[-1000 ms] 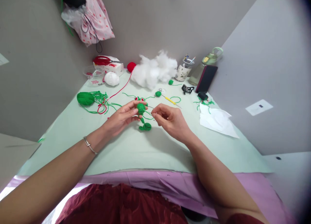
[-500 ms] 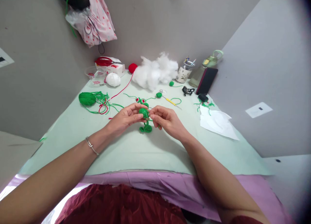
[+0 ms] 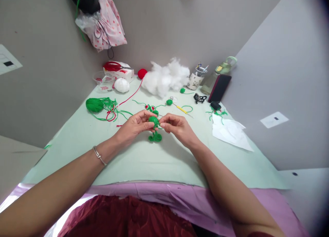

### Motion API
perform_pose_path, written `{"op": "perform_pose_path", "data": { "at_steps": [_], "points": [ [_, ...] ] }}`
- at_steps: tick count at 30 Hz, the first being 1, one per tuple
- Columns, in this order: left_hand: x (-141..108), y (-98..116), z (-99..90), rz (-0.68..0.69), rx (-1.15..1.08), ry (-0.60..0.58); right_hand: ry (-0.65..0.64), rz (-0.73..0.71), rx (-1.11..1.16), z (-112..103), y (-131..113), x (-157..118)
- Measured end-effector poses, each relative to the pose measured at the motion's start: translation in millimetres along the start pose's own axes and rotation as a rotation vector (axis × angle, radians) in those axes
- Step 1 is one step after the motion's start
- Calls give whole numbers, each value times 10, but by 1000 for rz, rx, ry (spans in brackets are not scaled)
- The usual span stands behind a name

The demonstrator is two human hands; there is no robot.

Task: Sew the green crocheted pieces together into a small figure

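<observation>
In the middle of the head view, my left hand [image 3: 136, 124] is closed on a green crochet toy [image 3: 154, 121], thumb in front and fingers behind. Rounded green parts [image 3: 155, 137] hang below it near the tabletop. My right hand [image 3: 177, 127] pinches at the toy's right side, thumb against forefinger; what lies between those fingertips is too small to make out. Just beyond the hands lie small green pieces with red and white spots [image 3: 149, 107]. A yellow-handled crochet hook [image 3: 182, 109] and a small green ball [image 3: 169, 102] are behind the right hand.
Green yarn [image 3: 94, 105] with loose strands lies left. Behind are a white ball [image 3: 121, 85], red yarn [image 3: 142, 73], red scissors [image 3: 113, 66] and white stuffing [image 3: 166, 78]. At right stand a pen cup [image 3: 195, 79], bottle [image 3: 223, 70] and phone [image 3: 219, 88], with white paper [image 3: 230, 132] nearer.
The whole view has shifted slightly, so things sit a little lower and to the right. My right hand's lower fingers are tucked in more; both hands stay at the toy.
</observation>
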State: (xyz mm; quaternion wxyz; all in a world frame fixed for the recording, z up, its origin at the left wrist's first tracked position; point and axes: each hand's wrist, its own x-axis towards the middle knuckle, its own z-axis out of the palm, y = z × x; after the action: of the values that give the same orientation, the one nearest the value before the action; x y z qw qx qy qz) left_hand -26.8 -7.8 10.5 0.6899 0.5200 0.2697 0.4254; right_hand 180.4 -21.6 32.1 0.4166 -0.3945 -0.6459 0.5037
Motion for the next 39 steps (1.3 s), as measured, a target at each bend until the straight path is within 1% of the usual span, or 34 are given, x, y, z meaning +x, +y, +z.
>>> {"op": "perform_pose_path", "data": {
  "at_steps": [3,6,12,18,22,29,36,39],
  "points": [
    [1,-17,9,22,13,12,14,35,35,23,33,11],
    [0,-25,16,36,8,13,20,37,35,18,35,17],
    [-4,-32,-2,24,-7,-25,-23,24,46,-64,11,16],
    [-3,-30,1,20,-16,-17,-55,57,137,-77,102,49],
    [-2,-33,25,15,-23,29,-15,81,197,-12,154,63],
    [2,-50,29,41,-18,43,43,54,129,26,166,51],
    [-10,-1,47,-2,-49,11,-58,-12,95,-87,110,63],
    [-13,4,51,-9,-60,-9,-74,-9,97,-113,107,77]
  ]
}}
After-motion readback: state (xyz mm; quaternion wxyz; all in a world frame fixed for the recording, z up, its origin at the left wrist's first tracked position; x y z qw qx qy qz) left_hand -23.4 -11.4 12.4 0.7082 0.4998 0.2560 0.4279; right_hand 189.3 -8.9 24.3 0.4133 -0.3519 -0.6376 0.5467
